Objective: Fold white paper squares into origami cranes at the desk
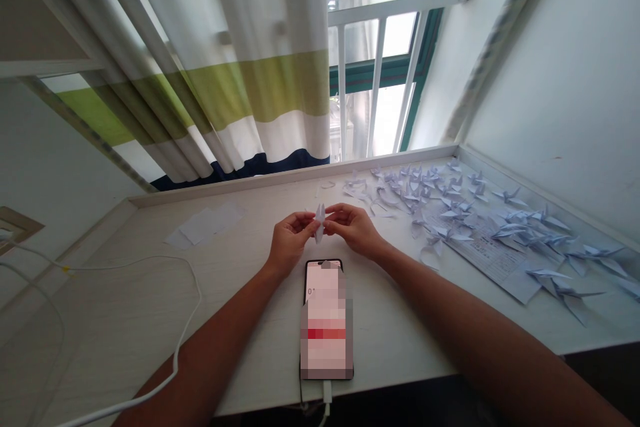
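Note:
Between both hands, just above the table, is a small folded piece of white paper, narrow and pointed at its top and bottom. My left hand pinches its left side between thumb and fingers. On the other side, my right hand pinches it with thumb and forefinger. Right below the hands lies a phone with a lit, partly blurred screen. Many white folded paper cranes are spread over the table to the right, some on a printed sheet.
Flat white paper squares lie on the left of the white table. A white cable curves across the left side and over my left forearm; another cable plugs into the phone. A striped curtain and a railing stand behind.

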`<action>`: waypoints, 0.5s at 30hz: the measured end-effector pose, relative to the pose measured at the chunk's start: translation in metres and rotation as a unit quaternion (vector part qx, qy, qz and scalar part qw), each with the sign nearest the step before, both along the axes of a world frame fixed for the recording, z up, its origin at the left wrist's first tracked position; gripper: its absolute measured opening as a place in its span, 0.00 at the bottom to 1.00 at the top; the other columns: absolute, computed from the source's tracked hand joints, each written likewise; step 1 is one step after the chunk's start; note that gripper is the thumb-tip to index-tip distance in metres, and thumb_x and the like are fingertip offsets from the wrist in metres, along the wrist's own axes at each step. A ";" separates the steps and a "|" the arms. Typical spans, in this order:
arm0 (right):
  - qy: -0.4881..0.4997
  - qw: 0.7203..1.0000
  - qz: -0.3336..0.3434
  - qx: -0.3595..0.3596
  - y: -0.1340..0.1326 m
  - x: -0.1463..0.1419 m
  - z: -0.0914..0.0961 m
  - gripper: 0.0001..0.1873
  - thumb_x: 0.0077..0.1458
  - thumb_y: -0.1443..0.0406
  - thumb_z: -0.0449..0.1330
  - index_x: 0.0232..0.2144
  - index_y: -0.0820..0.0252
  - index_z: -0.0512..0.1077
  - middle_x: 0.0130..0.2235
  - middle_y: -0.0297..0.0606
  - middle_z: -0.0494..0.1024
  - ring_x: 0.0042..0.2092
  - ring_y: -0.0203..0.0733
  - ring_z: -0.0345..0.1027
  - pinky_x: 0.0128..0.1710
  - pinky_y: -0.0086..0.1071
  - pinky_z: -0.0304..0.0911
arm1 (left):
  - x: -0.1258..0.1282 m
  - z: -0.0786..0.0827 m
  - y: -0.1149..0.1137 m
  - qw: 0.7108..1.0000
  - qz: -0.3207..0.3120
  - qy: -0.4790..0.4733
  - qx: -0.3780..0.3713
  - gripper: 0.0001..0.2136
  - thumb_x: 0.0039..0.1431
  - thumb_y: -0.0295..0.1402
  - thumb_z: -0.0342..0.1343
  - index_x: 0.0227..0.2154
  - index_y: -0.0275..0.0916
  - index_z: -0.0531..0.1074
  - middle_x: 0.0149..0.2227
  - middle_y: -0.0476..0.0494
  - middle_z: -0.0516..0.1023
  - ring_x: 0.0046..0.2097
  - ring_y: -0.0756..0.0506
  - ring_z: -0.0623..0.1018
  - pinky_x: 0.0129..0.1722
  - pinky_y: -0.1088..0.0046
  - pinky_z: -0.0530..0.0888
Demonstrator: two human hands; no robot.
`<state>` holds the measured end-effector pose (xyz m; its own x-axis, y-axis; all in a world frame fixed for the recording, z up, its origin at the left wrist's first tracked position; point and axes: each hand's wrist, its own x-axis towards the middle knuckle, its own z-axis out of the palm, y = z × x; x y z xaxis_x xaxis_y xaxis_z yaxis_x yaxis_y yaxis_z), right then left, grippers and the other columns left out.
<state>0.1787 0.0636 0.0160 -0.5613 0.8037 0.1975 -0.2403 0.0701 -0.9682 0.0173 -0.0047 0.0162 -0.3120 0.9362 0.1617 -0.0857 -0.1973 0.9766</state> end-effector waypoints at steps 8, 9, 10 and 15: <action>0.009 0.999 -0.026 0.019 0.002 0.000 -0.003 0.20 0.47 0.57 0.73 0.38 0.60 0.74 0.31 0.37 0.83 0.34 0.44 0.80 0.41 0.41 0.76 | -0.001 0.005 -0.002 0.999 -0.022 0.024 -0.031 0.19 0.44 0.41 0.74 0.35 0.34 0.80 0.34 0.42 0.83 0.34 0.45 0.81 0.38 0.67 0.77; 0.007 0.999 -0.024 0.022 0.002 0.000 -0.004 0.19 0.48 0.57 0.73 0.38 0.59 0.74 0.31 0.37 0.83 0.34 0.44 0.80 0.41 0.41 0.76 | -0.001 0.006 -0.002 0.999 -0.021 0.027 -0.036 0.18 0.44 0.41 0.74 0.35 0.34 0.81 0.33 0.42 0.83 0.34 0.46 0.80 0.38 0.67 0.77; 0.004 0.999 -0.022 0.028 0.002 0.000 -0.005 0.18 0.48 0.57 0.72 0.38 0.59 0.74 0.31 0.37 0.83 0.35 0.44 0.80 0.41 0.41 0.76 | -0.001 0.006 -0.002 0.999 -0.020 0.027 -0.040 0.18 0.44 0.41 0.74 0.34 0.34 0.81 0.33 0.42 0.83 0.34 0.46 0.80 0.38 0.68 0.77; -0.071 0.988 -0.031 0.136 0.001 0.002 -0.005 0.05 0.56 0.62 0.65 0.33 0.58 0.77 0.33 0.38 0.82 0.36 0.43 0.78 0.41 0.39 0.74 | -0.002 0.004 -0.001 0.998 -0.022 -0.008 -0.058 0.16 0.43 0.40 0.74 0.32 0.34 0.80 0.31 0.43 0.83 0.34 0.46 0.80 0.38 0.69 0.77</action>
<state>0.1802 0.0645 0.0109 -0.5507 0.7649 0.3343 -0.0905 0.3434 -0.9348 0.0151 -0.0062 0.0203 -0.2726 0.9610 0.0467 -0.1076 -0.0787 0.9911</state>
